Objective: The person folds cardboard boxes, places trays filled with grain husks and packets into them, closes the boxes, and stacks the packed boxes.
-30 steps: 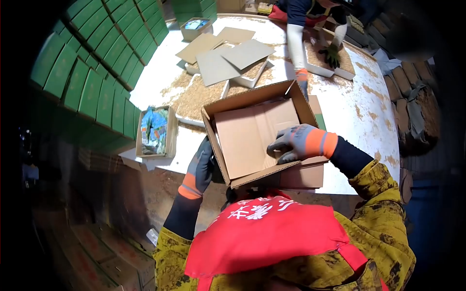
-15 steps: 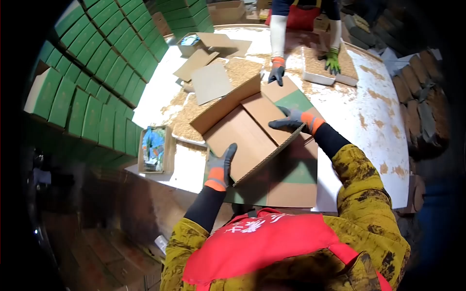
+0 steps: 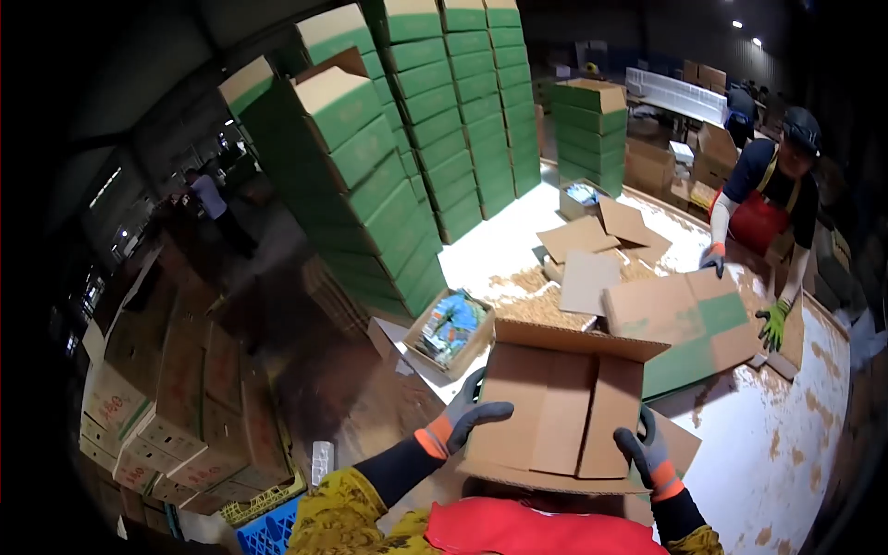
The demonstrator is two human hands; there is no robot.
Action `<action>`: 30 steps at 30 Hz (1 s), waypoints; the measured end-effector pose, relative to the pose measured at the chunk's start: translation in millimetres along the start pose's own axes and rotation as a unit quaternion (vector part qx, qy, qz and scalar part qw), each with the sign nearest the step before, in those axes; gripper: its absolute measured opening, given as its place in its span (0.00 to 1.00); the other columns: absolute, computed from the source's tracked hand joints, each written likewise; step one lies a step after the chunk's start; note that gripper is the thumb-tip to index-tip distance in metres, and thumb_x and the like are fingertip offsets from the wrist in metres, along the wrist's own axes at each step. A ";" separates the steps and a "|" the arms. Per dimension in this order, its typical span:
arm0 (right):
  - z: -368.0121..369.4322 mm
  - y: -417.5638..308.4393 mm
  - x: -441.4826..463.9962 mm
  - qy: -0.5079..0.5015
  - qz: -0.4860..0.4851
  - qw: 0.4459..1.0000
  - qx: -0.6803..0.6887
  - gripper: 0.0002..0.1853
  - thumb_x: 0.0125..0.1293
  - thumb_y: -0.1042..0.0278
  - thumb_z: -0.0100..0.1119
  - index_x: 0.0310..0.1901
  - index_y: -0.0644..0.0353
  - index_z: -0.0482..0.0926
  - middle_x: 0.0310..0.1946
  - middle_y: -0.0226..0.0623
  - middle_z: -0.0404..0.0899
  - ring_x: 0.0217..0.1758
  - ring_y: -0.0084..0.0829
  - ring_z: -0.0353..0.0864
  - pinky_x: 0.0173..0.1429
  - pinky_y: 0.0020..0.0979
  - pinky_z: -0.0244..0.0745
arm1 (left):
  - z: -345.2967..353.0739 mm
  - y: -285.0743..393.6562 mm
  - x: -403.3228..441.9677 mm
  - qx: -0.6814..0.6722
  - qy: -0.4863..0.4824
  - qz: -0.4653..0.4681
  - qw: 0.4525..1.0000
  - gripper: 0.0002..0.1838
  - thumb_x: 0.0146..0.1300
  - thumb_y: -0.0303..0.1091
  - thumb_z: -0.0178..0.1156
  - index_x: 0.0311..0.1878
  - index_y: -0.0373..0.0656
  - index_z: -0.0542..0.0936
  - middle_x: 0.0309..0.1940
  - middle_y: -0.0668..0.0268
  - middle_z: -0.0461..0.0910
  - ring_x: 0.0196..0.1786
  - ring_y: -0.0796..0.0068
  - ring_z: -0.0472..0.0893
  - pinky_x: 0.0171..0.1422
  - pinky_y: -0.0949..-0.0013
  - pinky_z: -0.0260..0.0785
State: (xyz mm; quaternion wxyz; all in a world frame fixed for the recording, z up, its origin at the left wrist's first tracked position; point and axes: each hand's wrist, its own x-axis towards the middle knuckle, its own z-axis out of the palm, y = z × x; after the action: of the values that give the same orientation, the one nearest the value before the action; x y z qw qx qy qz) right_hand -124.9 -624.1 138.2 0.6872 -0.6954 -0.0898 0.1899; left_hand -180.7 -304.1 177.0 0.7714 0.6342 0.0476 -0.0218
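An open cardboard box (image 3: 546, 407) is held tilted between my two gloved hands, so its inner flaps face me. My left hand (image 3: 470, 413) grips the left wall, with the thumb over the rim and the fingers partly hidden outside. On the right wall, my right hand (image 3: 645, 449) curls around the edge near the lower corner. Beyond the box lies a flattened brown and green carton (image 3: 671, 319) on the white table (image 3: 786, 453). Left of it stands a small carton (image 3: 418, 340) filled with blue packets (image 3: 453, 326).
Tall stacks of green boxes (image 3: 393, 176) rise at the left and back. Printed cartons (image 3: 199, 416) are piled at lower left, near a blue crate (image 3: 268, 535). Loose cardboard pieces (image 3: 592, 277) lie on granular material. A co-worker (image 3: 763, 199) leans over the table's far right side.
My view has swung left and up, showing more stacks. The box has turned more level, away from the flattened carton, and my right hand now holds its right wall.
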 end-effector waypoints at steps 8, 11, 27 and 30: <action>116.7 -14.2 50.9 0.074 -0.030 0.911 0.405 0.20 0.67 0.63 0.53 0.59 0.59 0.71 0.50 0.37 0.76 0.53 0.31 0.76 0.59 0.34 0.73 | -145.8 76.9 22.7 0.082 0.022 0.112 0.990 0.31 0.66 0.45 0.55 0.67 0.40 0.61 0.60 0.61 0.69 0.66 0.70 0.66 0.68 0.69 0.59; 144.0 -37.6 100.7 0.068 -0.288 0.911 0.286 0.23 0.69 0.60 0.50 0.62 0.61 0.66 0.59 0.40 0.69 0.59 0.35 0.70 0.64 0.34 0.67 | -258.9 155.3 50.7 0.215 0.141 0.372 0.892 0.23 0.69 0.37 0.50 0.65 0.41 0.67 0.63 0.61 0.66 0.65 0.71 0.64 0.70 0.68 0.56; 448.9 -460.4 306.3 -0.045 -0.351 0.898 0.262 0.36 0.64 0.35 0.48 0.61 0.58 0.65 0.56 0.43 0.70 0.53 0.41 0.72 0.58 0.42 0.70 | -583.7 448.5 207.9 0.242 0.242 0.543 0.767 0.25 0.74 0.43 0.40 0.67 0.39 0.63 0.62 0.56 0.67 0.62 0.63 0.68 0.66 0.66 0.61; 452.9 -479.1 371.8 -0.046 -0.336 0.928 0.152 0.31 0.65 0.36 0.47 0.54 0.59 0.72 0.45 0.37 0.77 0.41 0.35 0.75 0.47 0.38 0.75 | -592.3 430.3 248.4 0.342 0.309 0.578 0.674 0.24 0.73 0.41 0.40 0.67 0.38 0.62 0.60 0.53 0.69 0.60 0.59 0.69 0.65 0.63 0.61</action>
State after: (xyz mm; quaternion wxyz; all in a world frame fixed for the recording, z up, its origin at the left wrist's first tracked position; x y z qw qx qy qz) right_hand 103.8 -44.3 567.7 0.8031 -0.5023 -0.3204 -0.0089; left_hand 79.7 367.1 458.8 0.3010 0.7250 -0.1032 0.6108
